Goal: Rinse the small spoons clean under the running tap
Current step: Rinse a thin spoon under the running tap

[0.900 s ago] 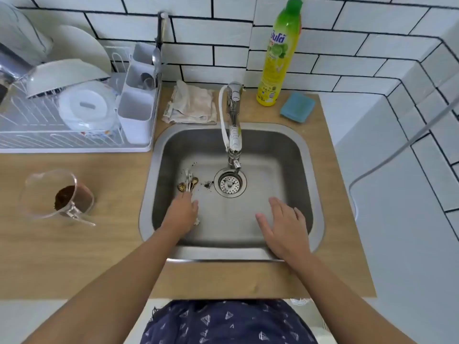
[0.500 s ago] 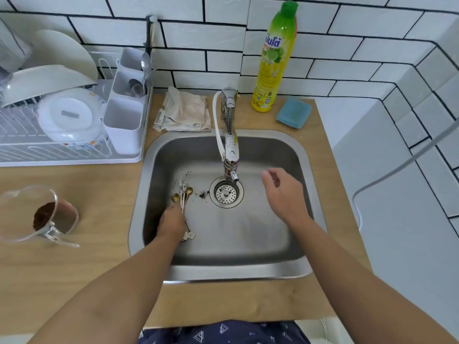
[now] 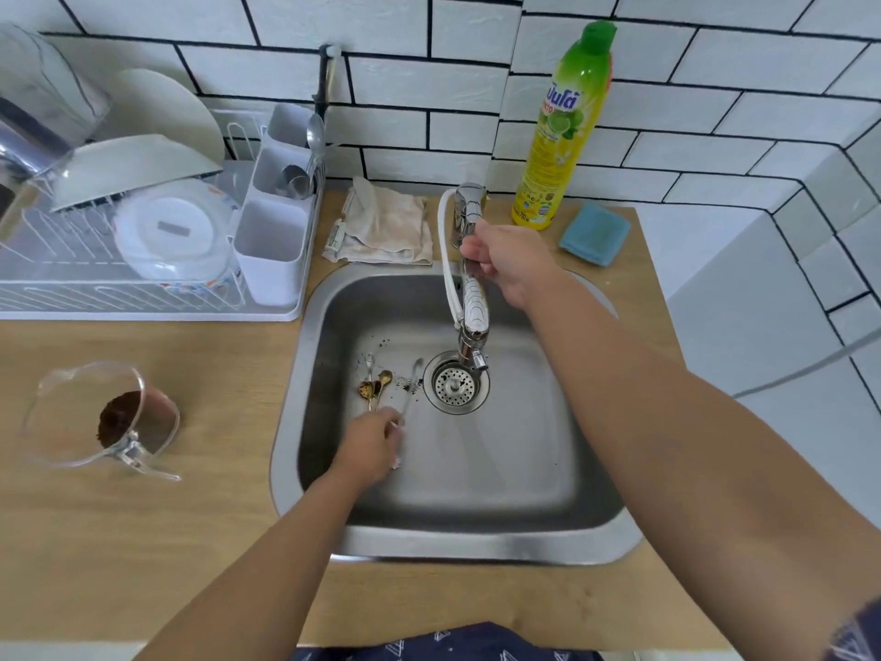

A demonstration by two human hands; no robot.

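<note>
right hand point(image 3: 512, 267): up from mid-sink to upper centre, now gripping tap handle point(image 3: 469, 217); no water yet
left hand point(image 3: 369, 446): pinching small spoons point(image 3: 376, 386) by handles, left of drain point(image 3: 456, 386)
next: flow starts, rinse

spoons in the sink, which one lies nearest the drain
The silver spoon lying apart, just left of the drain. The gold spoons sit bunched farther left.
</note>
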